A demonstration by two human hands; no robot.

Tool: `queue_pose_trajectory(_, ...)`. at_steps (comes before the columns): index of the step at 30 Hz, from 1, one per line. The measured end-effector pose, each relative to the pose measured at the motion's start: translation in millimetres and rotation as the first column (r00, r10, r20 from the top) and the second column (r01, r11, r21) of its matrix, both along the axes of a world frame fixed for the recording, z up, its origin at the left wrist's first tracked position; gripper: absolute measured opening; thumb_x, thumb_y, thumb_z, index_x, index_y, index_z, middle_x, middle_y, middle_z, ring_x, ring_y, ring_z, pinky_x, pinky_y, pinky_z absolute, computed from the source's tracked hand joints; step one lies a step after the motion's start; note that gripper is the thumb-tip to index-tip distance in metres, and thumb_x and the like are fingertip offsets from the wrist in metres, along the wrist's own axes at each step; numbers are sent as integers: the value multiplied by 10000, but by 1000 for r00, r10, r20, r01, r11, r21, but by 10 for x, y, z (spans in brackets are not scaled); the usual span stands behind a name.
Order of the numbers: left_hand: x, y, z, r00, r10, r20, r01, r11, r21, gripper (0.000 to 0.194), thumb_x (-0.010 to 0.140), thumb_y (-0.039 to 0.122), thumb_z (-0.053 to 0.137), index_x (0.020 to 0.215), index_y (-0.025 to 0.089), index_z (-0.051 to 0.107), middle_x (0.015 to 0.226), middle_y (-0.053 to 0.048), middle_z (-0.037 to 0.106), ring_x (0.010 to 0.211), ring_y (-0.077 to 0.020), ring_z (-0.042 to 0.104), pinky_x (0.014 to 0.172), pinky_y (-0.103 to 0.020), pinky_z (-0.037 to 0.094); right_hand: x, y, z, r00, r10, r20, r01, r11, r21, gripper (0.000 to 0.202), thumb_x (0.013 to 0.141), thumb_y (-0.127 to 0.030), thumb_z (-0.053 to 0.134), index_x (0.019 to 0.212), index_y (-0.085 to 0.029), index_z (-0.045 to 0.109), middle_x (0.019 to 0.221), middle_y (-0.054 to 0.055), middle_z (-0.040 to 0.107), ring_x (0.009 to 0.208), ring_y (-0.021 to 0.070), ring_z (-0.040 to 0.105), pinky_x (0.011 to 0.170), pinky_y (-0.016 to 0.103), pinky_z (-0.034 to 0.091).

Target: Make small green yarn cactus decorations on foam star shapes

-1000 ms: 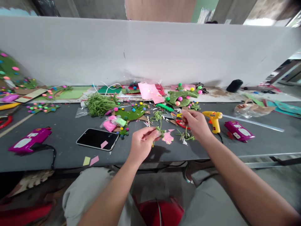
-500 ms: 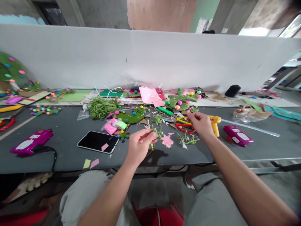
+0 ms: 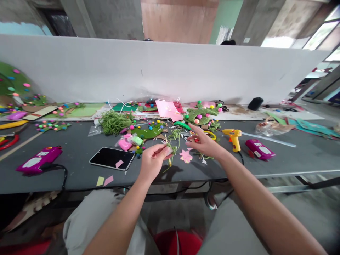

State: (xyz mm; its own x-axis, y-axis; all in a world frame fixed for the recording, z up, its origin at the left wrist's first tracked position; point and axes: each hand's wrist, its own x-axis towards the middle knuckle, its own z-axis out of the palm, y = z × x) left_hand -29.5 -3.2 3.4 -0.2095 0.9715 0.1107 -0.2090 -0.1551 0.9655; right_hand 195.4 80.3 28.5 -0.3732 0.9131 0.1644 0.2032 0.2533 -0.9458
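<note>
My left hand (image 3: 155,157) pinches a small bundle of green yarn (image 3: 173,149) with a thin stick in it, over the front middle of the table. To its right, my right hand (image 3: 203,141) is spread open above the scissors (image 3: 211,134), its fingers pointing left and nothing seen between them. A pink paper flower (image 3: 186,156) lies between and below the hands. Behind them are a loose curl of green yarn (image 3: 175,134) and a green felt piece with pompoms (image 3: 150,131).
A black phone (image 3: 112,158) lies left of my left hand. The yellow glue gun (image 3: 233,138) stands right of my right hand, with a purple box (image 3: 259,149) beyond it. Another purple box (image 3: 39,160) is far left. A white partition (image 3: 159,71) rises behind.
My right hand has moved left toward my left hand and its fingers have opened. The yarn strand above my left hand now hangs looser. The view has shifted slightly.
</note>
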Motion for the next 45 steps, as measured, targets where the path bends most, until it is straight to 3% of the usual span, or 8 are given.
queue_pose_trajectory(1,-14,2,-9,1000,7,0,-7,1000,4,376,696,435,912,907,142,807,836,-70,800,823,-257,773,812,-442,674,-62,-68,15,998,60,-28,-62,997,-46,640,747,-407,846,1334,-245,649,1557,143,523,1041,214,708,756,341,604)
queue_pose_trajectory(3,-32,20,-35,1000,20,-1,-20,1000,12,358,743,424,891,946,146,793,869,-64,795,846,-244,767,820,-430,668,-194,-216,38,986,141,-85,-150,981,-122,693,816,-426,787,1441,-222,567,1327,142,704,1031,217,729,806,358,619)
queue_pose_trajectory(6,-31,70,-81,1000,17,-8,-17,1000,16,284,890,362,788,1053,134,737,998,-68,766,910,-211,744,838,-412,646,-381,-403,45,975,164,-148,-188,968,-165,523,839,-441,779,1291,-201,674,1189,109,761,994,206,737,813,337,615)
queue_pose_trajectory(10,18,118,-102,1000,13,-3,-13,1000,9,292,987,337,674,1202,139,672,1178,-94,708,999,-213,710,855,-413,622,-527,-479,-19,976,64,-207,-98,982,-159,363,848,-467,778,1075,-188,732,1044,67,771,868,171,714,762,296,583)
queue_pose_trajectory(15,126,84,-87,996,72,52,-73,997,13,328,800,419,855,968,147,781,934,-55,784,862,-217,744,836,-403,646,-610,-498,-126,957,11,-292,-62,984,-168,396,800,-469,831,1056,-184,731,1054,74,774,942,196,722,868,329,590)
queue_pose_trajectory(18,164,32,-88,989,115,92,-118,993,20,374,745,462,878,964,166,815,933,-69,813,865,-243,763,795,-400,658,-680,-558,-127,943,12,-334,-73,982,-173,373,826,-508,795,1019,-195,737,1031,70,779,928,210,736,895,367,612)
queue_pose_trajectory(37,277,-29,-135,972,203,121,-213,975,69,253,791,387,864,939,185,827,932,-64,838,822,-232,791,768,-361,675,-747,-576,-104,924,-47,-380,-31,980,-196,376,780,-526,836,951,-199,764,966,61,789,884,219,741,860,377,627)
queue_pose_trajectory(45,343,23,-219,968,216,131,-230,967,107,201,816,352,853,945,200,835,917,-54,841,778,-204,795,724,-313,680,-721,-534,-181,911,-69,-406,-12,981,-195,295,793,-430,857,954,-195,781,932,42,794,837,190,737,821,339,627)
